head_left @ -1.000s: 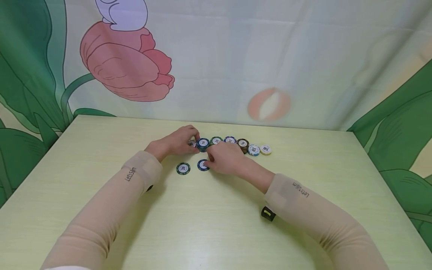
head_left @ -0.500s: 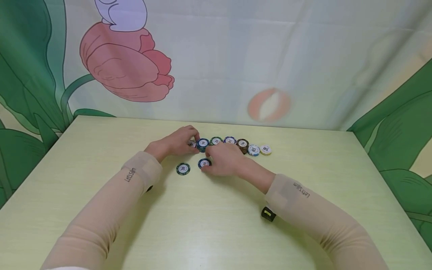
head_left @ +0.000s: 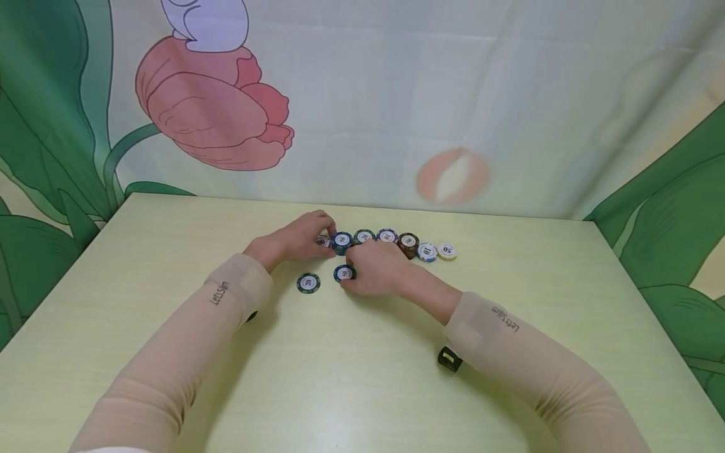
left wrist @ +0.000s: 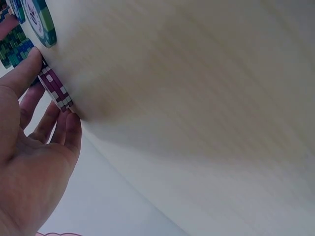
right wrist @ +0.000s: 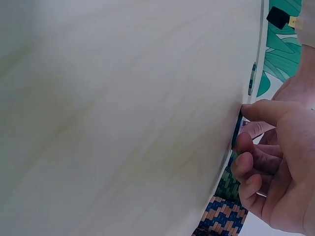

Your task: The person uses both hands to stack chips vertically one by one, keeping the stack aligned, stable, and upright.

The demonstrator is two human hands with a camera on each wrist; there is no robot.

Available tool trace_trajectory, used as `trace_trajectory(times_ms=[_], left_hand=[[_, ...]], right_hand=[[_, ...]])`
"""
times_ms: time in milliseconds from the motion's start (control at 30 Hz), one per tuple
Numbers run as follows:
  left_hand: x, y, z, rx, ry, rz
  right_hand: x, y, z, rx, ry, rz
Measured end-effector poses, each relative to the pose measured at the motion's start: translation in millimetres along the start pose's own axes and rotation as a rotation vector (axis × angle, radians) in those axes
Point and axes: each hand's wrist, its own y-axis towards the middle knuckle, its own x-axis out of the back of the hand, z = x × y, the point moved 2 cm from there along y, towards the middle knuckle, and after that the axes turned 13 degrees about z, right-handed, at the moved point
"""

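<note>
In the head view my left hand point(head_left: 297, 236) is at the left end of a row of poker chip stacks. Its thumb and fingers curl round a short purple-and-white stack of poker chips point(left wrist: 55, 88), with the fingertips at the edge of a taller blue stack point(head_left: 342, 244). In front of that stack, my right hand point(head_left: 378, 267) pinches a single blue poker chip point(head_left: 343, 274) marked 50 between thumb and fingers, close over the table; its edge shows in the right wrist view. A green poker chip point(head_left: 308, 283) marked 20 lies flat to the left.
Rightward along the row stand a green stack point(head_left: 365, 235), a purple stack point(head_left: 387, 235), a brown stack point(head_left: 408, 243), a light blue stack point(head_left: 427, 252) and yellow-edged chips point(head_left: 447, 251). Behind the pale table point(head_left: 340, 377) hangs a printed curtain point(head_left: 351, 94).
The blue chip at my right hand has shifted slightly right and away from me, and its printed number has turned. My left hand stays in place at the stacks.
</note>
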Motion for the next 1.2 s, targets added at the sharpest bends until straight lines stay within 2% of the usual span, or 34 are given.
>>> trace_trajectory(times_ms=[467,933,1200], left_hand=[[1.3,0.3,0.1,-0.004,0.002,-0.004],[1.7,-1.0,0.2,-0.036,0.000,-0.008],[0.3,-1.0,1.0,-0.059,0.011,-0.027]], right_hand=[[-0.9,0.6,1.7,-0.006,-0.048,-0.028],[8.4,2.3,-3.1,-0.024,-0.018,-0.143],[10.6,6.4,-7.9,-0.037,0.056,-0.157]])
